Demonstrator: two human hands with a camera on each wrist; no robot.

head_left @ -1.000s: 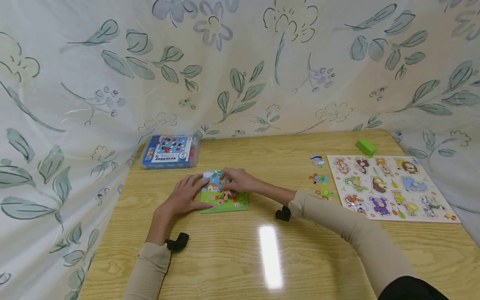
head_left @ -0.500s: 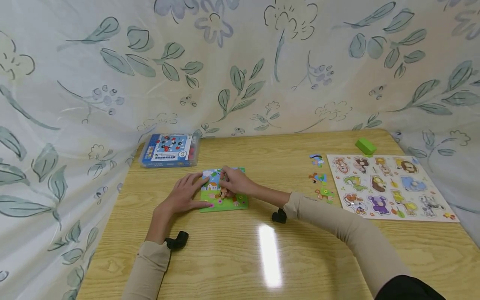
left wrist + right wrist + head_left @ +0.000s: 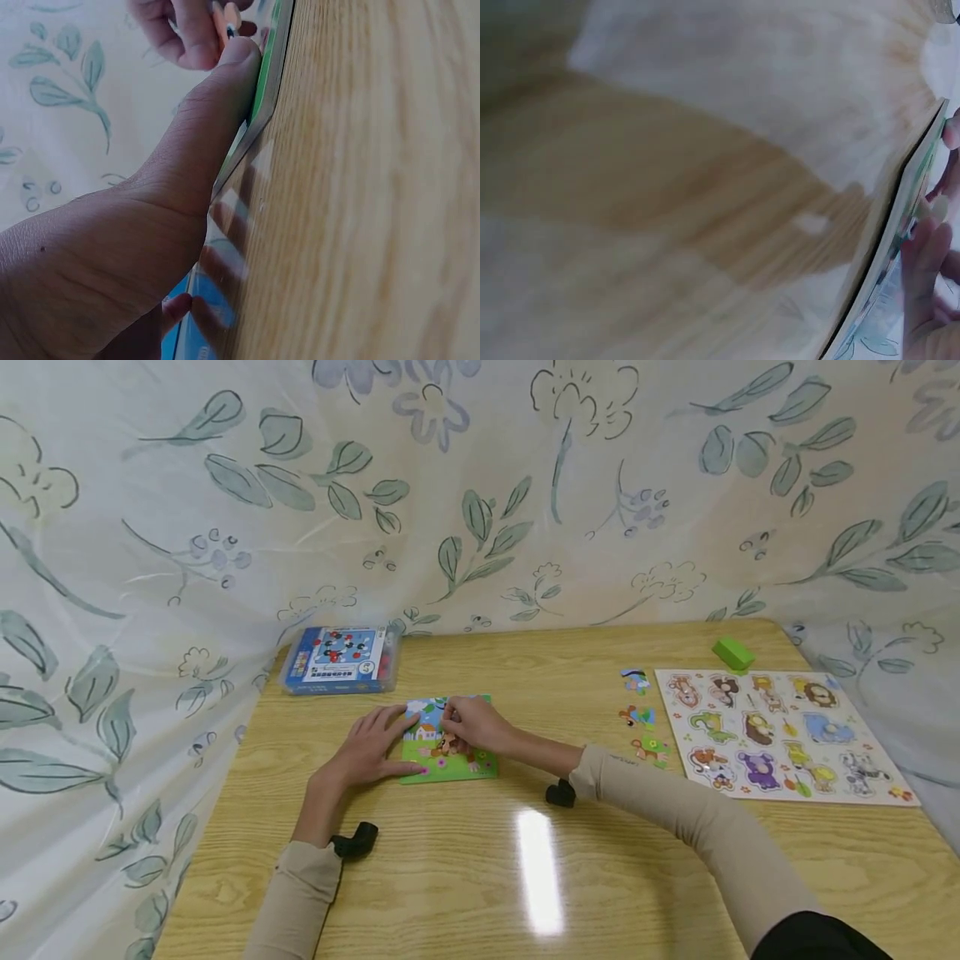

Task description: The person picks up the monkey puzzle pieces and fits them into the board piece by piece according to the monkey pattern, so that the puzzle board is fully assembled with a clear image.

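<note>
A small puzzle board (image 3: 410, 775) printed with a house, green grass and a monkey lies on the wooden table. My left hand (image 3: 367, 750) rests at its left side, fingers spread and straight, with the thumb on its lower left edge. Over the board's upper right part, my right hand (image 3: 477, 727) pinches a puzzle piece between thumb and fingers. In the left wrist view this orange piece (image 3: 226, 21) shows a printed eye and stands tilted up from the board. The right hand covers much of the picture in the head view.
Three loose puzzle pieces, a top one (image 3: 633, 680), a middle one (image 3: 637, 717) and a bottom one (image 3: 650, 750), lie in a column. Right of them is a white animal puzzle board (image 3: 783, 707). A green block (image 3: 732, 653) and a blue plastic case (image 3: 341, 660) lie farther back.
My right hand has shifted slightly, its fingers now drawn closer together over the board. The left hand stays in place, and the loose pieces have not moved.
</note>
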